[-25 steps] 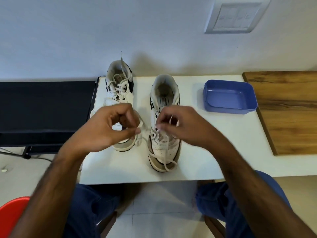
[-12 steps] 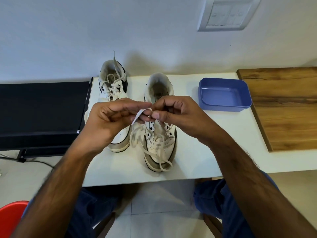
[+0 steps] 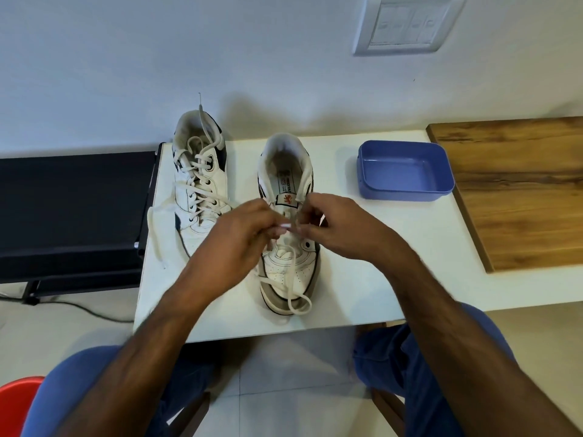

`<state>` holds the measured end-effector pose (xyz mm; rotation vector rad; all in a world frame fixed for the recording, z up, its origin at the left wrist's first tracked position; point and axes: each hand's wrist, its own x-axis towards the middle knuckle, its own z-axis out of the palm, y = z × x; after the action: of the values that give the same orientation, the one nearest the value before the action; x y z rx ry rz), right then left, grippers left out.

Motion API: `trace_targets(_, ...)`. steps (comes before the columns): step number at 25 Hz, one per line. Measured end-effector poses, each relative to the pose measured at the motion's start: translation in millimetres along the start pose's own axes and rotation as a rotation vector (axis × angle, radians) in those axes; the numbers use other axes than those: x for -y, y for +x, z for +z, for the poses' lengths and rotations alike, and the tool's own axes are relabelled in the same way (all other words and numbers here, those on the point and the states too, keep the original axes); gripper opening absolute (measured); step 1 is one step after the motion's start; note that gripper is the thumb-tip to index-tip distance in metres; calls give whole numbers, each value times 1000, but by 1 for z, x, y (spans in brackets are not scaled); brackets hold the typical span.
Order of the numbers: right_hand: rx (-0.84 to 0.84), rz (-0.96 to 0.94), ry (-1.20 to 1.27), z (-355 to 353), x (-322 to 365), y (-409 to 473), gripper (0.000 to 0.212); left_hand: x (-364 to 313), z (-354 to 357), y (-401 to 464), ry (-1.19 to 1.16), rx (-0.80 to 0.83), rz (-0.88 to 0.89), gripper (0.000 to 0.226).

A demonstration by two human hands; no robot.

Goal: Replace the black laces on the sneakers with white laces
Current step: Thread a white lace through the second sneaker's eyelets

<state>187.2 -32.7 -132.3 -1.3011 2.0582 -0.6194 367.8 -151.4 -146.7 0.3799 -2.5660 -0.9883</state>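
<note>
Two white sneakers stand toes toward me on the white table (image 3: 362, 279). The left sneaker (image 3: 197, 197) is threaded with a white lace, and one loose end trails off its left side. The right sneaker (image 3: 288, 247) has a white lace (image 3: 291, 291) partly threaded, with a loop lying over its toe. Both hands meet over the right sneaker's eyelets. My left hand (image 3: 243, 238) pinches the lace tip. My right hand (image 3: 334, 225) pinches the lace beside it, fingers curled.
A blue plastic tray (image 3: 405, 170) sits at the back right of the table. A wooden board (image 3: 517, 190) lies to the right. A black bench (image 3: 72, 209) stands at the left, a red stool (image 3: 15, 392) at the bottom left, a wall switch plate (image 3: 407, 23) above.
Both hands came together over the right sneaker and lowered toward its eyelets, holding the lace tip between them. The loose lace loop now lies over the toe.
</note>
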Motion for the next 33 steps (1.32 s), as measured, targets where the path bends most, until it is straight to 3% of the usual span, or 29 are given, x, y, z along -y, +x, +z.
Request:
trace_targets(2,-46,140,26,4,3,0,30,0,7,-2,190,38,65,23)
trace_targets(5,68,258,-2,12,9,1,39,-6,8,1,221,-18,-19,14)
trace_targets(14,72,326,-7,17,2,13,27,4,14,1,174,10,9,8)
trace_targets(21,138,353,320,4,-7,9,13,8,25,5,198,6,-7,14)
trace_targets(26,159,376,418,4,-13,8,13,9,40,8,347,1,19,13)
trace_targets(30,155,374,464,5,-18,8,17,6,45,9,233,-37,-145,14)
trace_targets(33,161,377,490,8,-20,9,20,2,48,10,37,-52,-300,34)
